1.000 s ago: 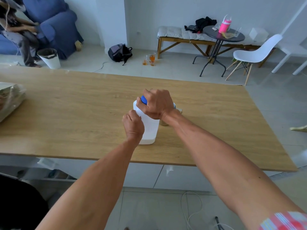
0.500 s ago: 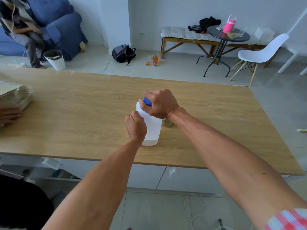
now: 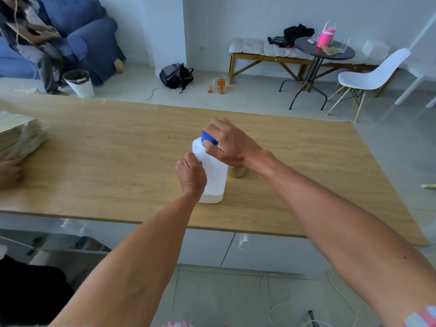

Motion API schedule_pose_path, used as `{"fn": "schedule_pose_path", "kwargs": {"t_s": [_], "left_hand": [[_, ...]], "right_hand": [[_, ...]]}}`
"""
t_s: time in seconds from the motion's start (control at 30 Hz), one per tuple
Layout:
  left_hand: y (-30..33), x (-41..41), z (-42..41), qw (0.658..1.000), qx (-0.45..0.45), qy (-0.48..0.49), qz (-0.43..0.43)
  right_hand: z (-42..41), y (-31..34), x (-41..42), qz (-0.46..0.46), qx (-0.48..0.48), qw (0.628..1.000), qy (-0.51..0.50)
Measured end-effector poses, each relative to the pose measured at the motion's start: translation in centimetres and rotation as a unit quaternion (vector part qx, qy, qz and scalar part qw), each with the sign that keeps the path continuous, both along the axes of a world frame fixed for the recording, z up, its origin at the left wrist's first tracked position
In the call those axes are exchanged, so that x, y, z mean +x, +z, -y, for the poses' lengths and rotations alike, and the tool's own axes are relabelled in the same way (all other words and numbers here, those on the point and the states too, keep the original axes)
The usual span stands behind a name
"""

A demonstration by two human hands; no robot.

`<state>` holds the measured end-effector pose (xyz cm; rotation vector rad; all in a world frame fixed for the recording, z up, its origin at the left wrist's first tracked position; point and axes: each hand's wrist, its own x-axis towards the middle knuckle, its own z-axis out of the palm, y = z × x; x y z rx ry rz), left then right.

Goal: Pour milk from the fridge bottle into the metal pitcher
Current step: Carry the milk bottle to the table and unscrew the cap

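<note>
A white plastic milk bottle [image 3: 213, 180] stands upright in the middle of the wooden table [image 3: 118, 147]. Its blue cap [image 3: 208, 138] is on top, and my right hand [image 3: 230, 143] is wrapped around that cap from above. My left hand [image 3: 191, 175] grips the bottle's near left side. Just behind and right of the bottle, the metal pitcher [image 3: 237, 171] shows only its lower part below my right wrist; the remainder is hidden.
A stack of papers [image 3: 18, 135] lies at the table's left edge, with another person's hand [image 3: 9, 174] beside it. Beyond the table are a blue sofa with a seated person, a white bin [image 3: 79, 82], a backpack, a bench, a round table and a white chair.
My right hand has turned on the blue cap, exposing more of it. Both hands stay on the bottle, which has not moved. The view has shifted a little.
</note>
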<state>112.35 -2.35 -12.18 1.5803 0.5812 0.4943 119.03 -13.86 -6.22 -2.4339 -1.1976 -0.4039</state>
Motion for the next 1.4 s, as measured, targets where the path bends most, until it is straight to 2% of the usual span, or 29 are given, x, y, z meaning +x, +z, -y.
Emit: {"fn": "schedule_pose_path", "kwargs": {"t_s": [0.07, 0.13, 0.3, 0.5, 0.6, 0.7, 0.73, 0.8, 0.87, 0.9, 1.0, 1.1, 1.2, 1.3, 1.4], "left_hand": [[0.1, 0.0, -0.2, 1.000, 0.012, -0.002, -0.007], [0.2, -0.1, -0.3, 0.999, 0.036, -0.008, -0.018], [0.7, -0.4, 0.0, 1.000, -0.010, -0.010, -0.012], [0.5, -0.6, 0.0, 1.000, -0.010, -0.022, 0.003], [0.2, -0.2, -0.2, 1.000, 0.008, -0.018, -0.013], [0.0, -0.1, -0.4, 0.998, 0.048, -0.020, -0.028], [-0.1, 0.0, -0.5, 0.997, 0.061, -0.029, -0.032], [-0.2, -0.1, -0.6, 0.994, 0.090, -0.054, -0.043], [-0.2, 0.0, -0.8, 0.995, 0.069, -0.057, -0.041], [-0.2, 0.2, -0.9, 0.996, 0.053, -0.054, -0.042], [-0.4, 0.3, -0.8, 0.996, 0.070, -0.036, -0.041], [-0.5, 0.4, -0.7, 0.999, 0.018, -0.028, -0.033], [-0.3, 0.4, -0.6, 0.999, -0.027, -0.024, -0.024], [-0.6, 0.4, -0.4, 0.999, -0.035, -0.017, -0.007], [-0.9, 0.6, -0.5, 0.999, -0.033, -0.014, -0.007]], "right_hand": [[0.0, 0.8, 0.0, 0.002, -0.033, 0.999, 0.027], [0.0, 1.6, -0.2, 0.003, -0.066, 0.998, 0.013], [-0.6, 3.3, -0.6, -0.003, -0.156, 0.973, -0.170], [-0.5, 4.7, -0.7, -0.120, -0.140, 0.978, -0.096], [0.3, 5.3, -0.7, -0.186, -0.040, 0.979, -0.079], [1.6, 5.5, -0.5, -0.237, 0.147, 0.956, -0.095], [2.2, 5.2, -0.5, -0.257, 0.226, 0.934, -0.107], [3.4, 3.5, -0.4, -0.310, 0.370, 0.866, -0.133], [4.4, 0.3, -0.8, -0.355, 0.444, 0.802, -0.183], [4.8, -1.6, -1.3, -0.367, 0.445, 0.787, -0.218], [6.0, -7.5, -3.3, -0.394, 0.381, 0.779, -0.304], [6.6, -12.1, -5.3, -0.434, 0.299, 0.781, -0.334], [6.6, -15.4, -6.1, -0.412, 0.229, 0.810, -0.348], [6.1, -17.1, -6.3, -0.365, 0.111, 0.850, -0.363], [5.9, -17.3, -6.8, -0.351, 0.057, 0.863, -0.360]]}}
